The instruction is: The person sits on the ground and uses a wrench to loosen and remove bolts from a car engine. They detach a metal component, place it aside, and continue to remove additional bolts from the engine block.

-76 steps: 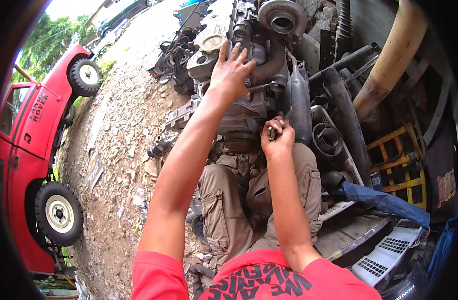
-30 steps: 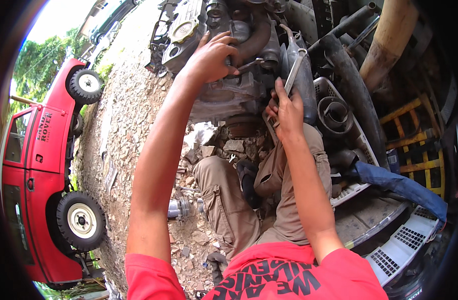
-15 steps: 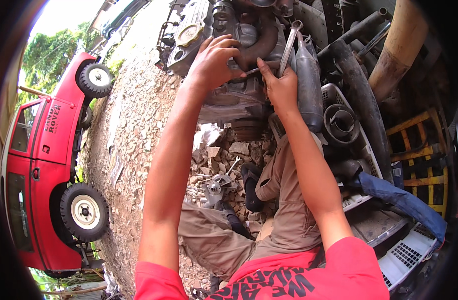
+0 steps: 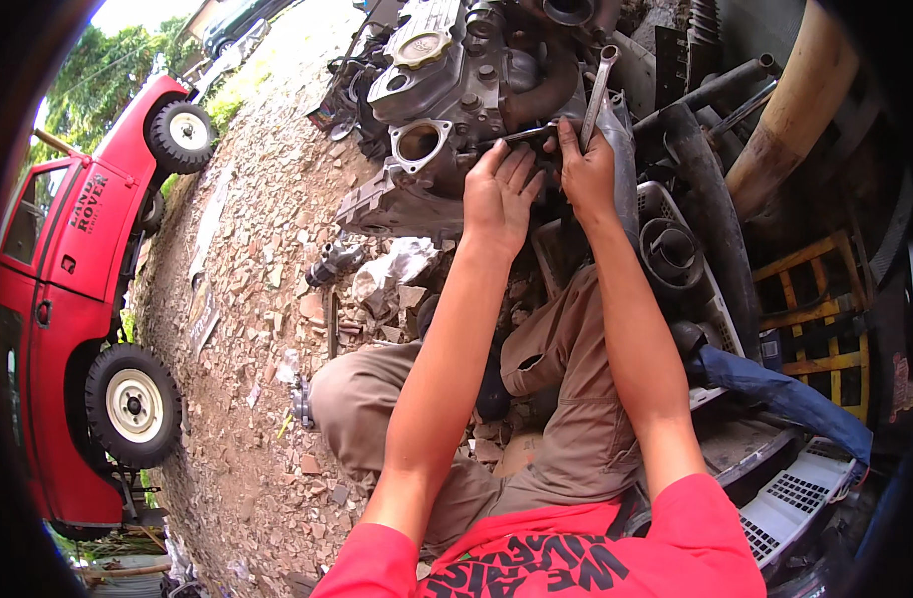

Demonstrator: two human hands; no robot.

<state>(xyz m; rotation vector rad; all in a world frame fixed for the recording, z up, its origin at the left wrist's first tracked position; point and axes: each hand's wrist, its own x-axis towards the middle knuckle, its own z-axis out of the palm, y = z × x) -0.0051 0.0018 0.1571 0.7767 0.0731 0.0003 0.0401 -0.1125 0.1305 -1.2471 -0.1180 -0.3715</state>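
Observation:
A grey metal engine (image 4: 452, 105) with a pale filler cap (image 4: 424, 48) lies in front of me. My right hand (image 4: 586, 174) is closed round a combination wrench (image 4: 599, 95), whose ring end points up and away. From that hand's fingertips a thin metal rod (image 4: 521, 134) reaches left to the engine's side; its full shape is partly hidden. My left hand (image 4: 501, 196) is just below the rod, fingers stretched out, palm partly showing. Its thumb is by the rod's left end, and I cannot tell whether they touch. To the left is a round flanged opening (image 4: 418, 145) on the engine.
Stony ground (image 4: 267, 269) spreads to the left, with a red off-road vehicle (image 4: 78, 269) beyond. On the right are a dark cylinder (image 4: 624, 184), pipes (image 4: 711, 169), a white crate (image 4: 800, 493) and a bamboo post (image 4: 800, 110). Beneath the engine lies crumpled white plastic (image 4: 402, 261).
My left hand has come down and right from the engine's top to beneath the rod. The right hand keeps the wrench, slightly shifted. The view has turned, showing more of the engine's flanged opening.

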